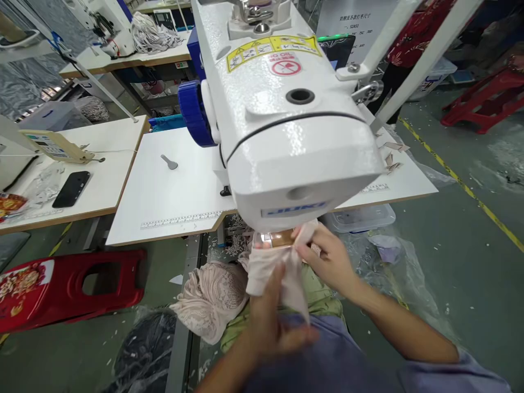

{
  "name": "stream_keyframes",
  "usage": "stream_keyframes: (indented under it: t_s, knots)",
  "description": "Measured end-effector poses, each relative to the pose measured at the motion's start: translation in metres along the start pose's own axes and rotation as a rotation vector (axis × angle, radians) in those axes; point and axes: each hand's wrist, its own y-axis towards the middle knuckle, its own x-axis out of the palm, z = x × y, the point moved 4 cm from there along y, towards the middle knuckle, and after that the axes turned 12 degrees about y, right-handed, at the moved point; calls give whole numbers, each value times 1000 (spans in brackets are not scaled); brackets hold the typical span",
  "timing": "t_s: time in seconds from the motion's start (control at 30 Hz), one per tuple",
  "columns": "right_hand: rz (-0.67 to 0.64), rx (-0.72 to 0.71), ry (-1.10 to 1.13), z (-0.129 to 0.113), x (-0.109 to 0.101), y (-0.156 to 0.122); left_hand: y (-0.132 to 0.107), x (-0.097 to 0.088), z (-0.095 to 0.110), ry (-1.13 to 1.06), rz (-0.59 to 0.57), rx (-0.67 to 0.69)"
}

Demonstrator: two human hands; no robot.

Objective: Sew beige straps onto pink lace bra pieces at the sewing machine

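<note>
A strip of pale pink fabric (270, 267) hangs over the narrow arm of the sewing machine (303, 147), just below its head. My right hand (329, 259) pinches the cloth at its right side, close under the machine. In front of the fabric is my left hand (268, 322), blurred, its fingers stretched up against the cloth and the thumb held apart. The needle area is hidden by the machine head. Left of the fabric, a bunch of pale pink lace bras (215, 297) rests near my lap, beside green cloth (323, 295).
White table boards (176, 185) with printed rulers flank the machine; a small grey tool (169, 162) lies on the left one. A phone (71, 189) sits on the neighbouring table. Red stools (69, 286) stand left and far right. A clear plastic box (360, 218) is below the board.
</note>
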Motion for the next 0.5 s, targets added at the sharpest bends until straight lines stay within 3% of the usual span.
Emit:
stream_keyframes:
  t_s: [0.1,0.17,0.27,0.33,0.5]
  knots:
    - [162,-93,-149,12,-4,25,29,2,-4,287,-58,-13]
    - [191,12,-7,24,-3,32,39,4,-5,430,-80,18]
    - [121,260,354,39,4,35,43,3,-4,536,-89,75]
    - [78,349,461,42,5,39,43,1,-4,542,-111,68]
    - [-5,130,85,29,-6,64,46,-3,-6,509,-183,-40]
